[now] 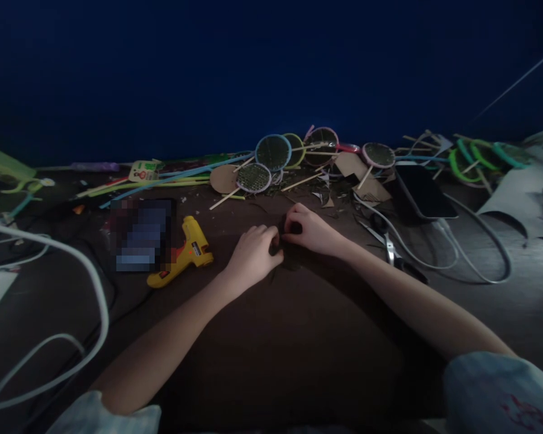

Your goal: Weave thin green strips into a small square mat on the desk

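My left hand (253, 256) and my right hand (312, 232) are close together over the dark table, fingers curled in toward each other. Both look pinched, and whatever lies between the fingertips is too dark and small to name. Left of my left hand lies a yellow hot glue gun (187, 253), its nozzle end toward the hand. Small racket-like hoops with wooden sticks lie just beyond my hands, among them a blue-rimmed hoop (274, 152) and a pale-rimmed hoop (253, 178). Scissors (389, 247) lie right of my right hand, near that forearm.
A blurred-out screen (142, 235) is at left, with a white cable (97, 289) looping nearby. A phone (425, 191) with a plugged cable sits at right. Cardboard pieces (359, 175), dark scraps and coloured strips (176, 175) line the back, beside green hoops (466, 163).
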Demonstrator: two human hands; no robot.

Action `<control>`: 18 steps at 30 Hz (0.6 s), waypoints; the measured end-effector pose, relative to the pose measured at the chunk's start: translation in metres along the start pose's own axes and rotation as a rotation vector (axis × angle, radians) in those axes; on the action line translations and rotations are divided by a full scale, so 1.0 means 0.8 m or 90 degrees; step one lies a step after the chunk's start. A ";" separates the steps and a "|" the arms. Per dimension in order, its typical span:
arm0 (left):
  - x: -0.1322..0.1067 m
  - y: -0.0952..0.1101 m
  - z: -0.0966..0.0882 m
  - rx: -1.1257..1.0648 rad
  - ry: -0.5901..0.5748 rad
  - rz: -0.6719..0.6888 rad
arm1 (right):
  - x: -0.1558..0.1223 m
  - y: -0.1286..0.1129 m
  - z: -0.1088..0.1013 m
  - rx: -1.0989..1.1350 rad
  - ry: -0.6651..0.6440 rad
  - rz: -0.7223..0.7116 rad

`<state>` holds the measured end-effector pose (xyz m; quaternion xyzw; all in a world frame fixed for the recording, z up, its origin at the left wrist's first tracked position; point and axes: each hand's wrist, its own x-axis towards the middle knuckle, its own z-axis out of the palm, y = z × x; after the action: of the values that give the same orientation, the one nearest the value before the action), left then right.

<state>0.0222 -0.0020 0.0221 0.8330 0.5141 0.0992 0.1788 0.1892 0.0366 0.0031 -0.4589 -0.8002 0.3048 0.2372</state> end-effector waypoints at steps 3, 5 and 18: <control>0.000 0.000 -0.001 0.000 -0.005 0.002 | 0.000 0.000 0.000 -0.005 0.000 -0.006; 0.001 -0.001 -0.002 0.000 -0.007 0.005 | 0.000 0.000 0.000 -0.010 0.001 -0.008; 0.000 -0.007 -0.007 -0.043 -0.014 0.007 | 0.000 -0.001 0.000 -0.015 0.010 -0.003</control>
<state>0.0157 0.0015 0.0252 0.8302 0.5042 0.1081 0.2117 0.1884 0.0364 0.0038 -0.4619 -0.8030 0.2909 0.2391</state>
